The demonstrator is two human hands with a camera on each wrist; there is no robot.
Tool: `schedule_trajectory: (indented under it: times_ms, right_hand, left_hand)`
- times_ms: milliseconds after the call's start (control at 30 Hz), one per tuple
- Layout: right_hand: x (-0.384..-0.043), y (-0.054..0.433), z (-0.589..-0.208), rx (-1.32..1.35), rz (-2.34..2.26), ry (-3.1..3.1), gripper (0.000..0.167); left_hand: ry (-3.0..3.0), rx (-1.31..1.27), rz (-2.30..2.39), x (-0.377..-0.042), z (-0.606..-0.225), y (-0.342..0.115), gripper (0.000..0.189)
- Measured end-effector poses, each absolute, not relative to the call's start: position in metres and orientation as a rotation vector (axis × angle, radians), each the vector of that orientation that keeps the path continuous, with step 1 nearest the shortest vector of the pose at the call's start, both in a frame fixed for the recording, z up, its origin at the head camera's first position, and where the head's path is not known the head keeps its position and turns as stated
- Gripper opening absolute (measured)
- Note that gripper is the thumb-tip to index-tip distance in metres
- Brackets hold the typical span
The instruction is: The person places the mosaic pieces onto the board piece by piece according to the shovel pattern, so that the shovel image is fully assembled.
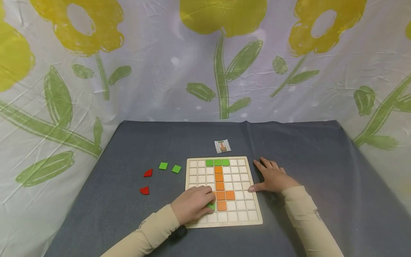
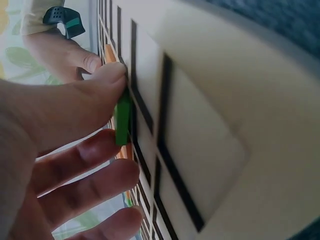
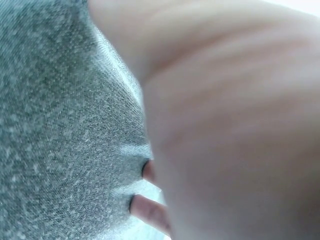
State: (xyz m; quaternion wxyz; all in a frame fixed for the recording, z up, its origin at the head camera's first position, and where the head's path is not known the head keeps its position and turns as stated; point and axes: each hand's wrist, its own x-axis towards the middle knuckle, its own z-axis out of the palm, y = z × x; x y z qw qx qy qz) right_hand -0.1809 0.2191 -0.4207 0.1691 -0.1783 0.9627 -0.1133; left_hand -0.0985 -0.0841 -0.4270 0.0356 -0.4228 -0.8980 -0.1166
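Observation:
My left hand point(image 1: 194, 203) is over the lower left part of a wooden grid board point(image 1: 224, 224). Between its thumb and index finger it pinches a square green tile point(image 2: 122, 120), held at the board's surface; the fingers partly hide that tile in the head view. Orange tiles point(image 1: 219, 186) form a column on the grid, with another orange tile point(image 1: 230, 195) to the right near the bottom. Three green tiles point(image 1: 217, 162) fill part of the top row. My right hand point(image 1: 273, 178) has its fingers spread, thumb on the board's right edge and the other fingertips on the cloth.
Two loose green tiles point(image 1: 176, 169) and two red quarter-round pieces point(image 1: 145, 190) lie left of the board on the dark cloth point(image 1: 106, 214). A small picture card point(image 1: 222, 146) lies behind the board. A flowered curtain point(image 1: 154, 71) surrounds the table.

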Motion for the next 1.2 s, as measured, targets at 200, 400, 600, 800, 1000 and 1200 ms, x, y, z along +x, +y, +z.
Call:
schedule_trajectory:
  times_ms: [200,400,600,800,1000,1200]
  right_hand:
    - [-0.181,0.219,-0.421,-0.506,-0.317,2.736,0.113]
    - [-0.182,0.219,-0.420,-0.513,-0.317,2.734,0.112]
    - [-0.182,0.218,-0.420,-0.511,-0.309,2.737,0.113]
    - [-0.182,0.217,-0.419,-0.520,-0.305,2.740,0.112]
    - [-0.181,0.218,-0.419,-0.520,-0.310,2.738,0.112]
    - [-0.180,0.218,-0.421,-0.511,-0.311,2.744,0.113]
  left_hand:
    - [-2.723,-1.303,-0.400,-0.098,-0.431,-0.084,0.018]
    - [-2.702,-1.308,-0.435,-0.098,-0.433,-0.082,0.016]
    - [-2.721,-1.285,-0.387,-0.097,-0.431,-0.081,0.019]
    - [-2.717,-1.303,-0.418,-0.097,-0.430,-0.083,0.019]
    - [-2.716,-1.262,-0.478,-0.102,-0.423,-0.093,0.019]
    - [-2.701,-1.076,-0.469,-0.117,-0.411,-0.120,0.019]
